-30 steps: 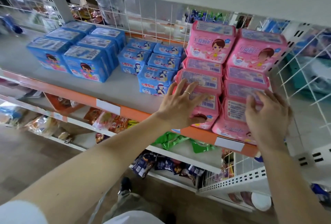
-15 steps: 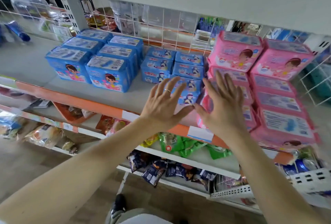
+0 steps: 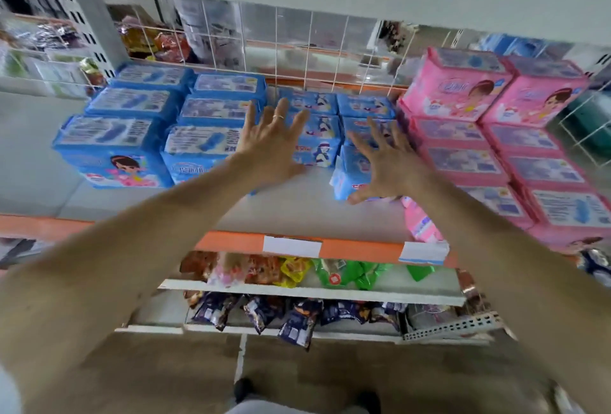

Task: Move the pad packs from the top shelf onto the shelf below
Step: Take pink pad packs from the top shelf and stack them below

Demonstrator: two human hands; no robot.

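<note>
The one head-worn camera looked forward and down from close before the top shelf (image 3: 314,212). Its wide view took in blue pad packs (image 3: 125,136) far left, pink pad packs (image 3: 463,136) right, and floor (image 3: 165,374) nearest.

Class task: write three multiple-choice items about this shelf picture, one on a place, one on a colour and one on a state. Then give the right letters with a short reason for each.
1. Where on the shelf do the pink packs stand?
A. At the left end
B. In the middle
C. At the right end

2. What colour is the front strip of that shelf?
A. Orange
B. Green
C. Black

3. How is the left grip?
A. Curled round a pack
B. Fingers spread, holding nothing
C. Closed in a fist

Answers:
1 C: the pink packs are stacked to the right of the small blue packs.
2 A: the strip along the shelf's edge is plainly orange.
3 B: its fingers fan out straight in front of the blue packs and hold nothing.
</note>
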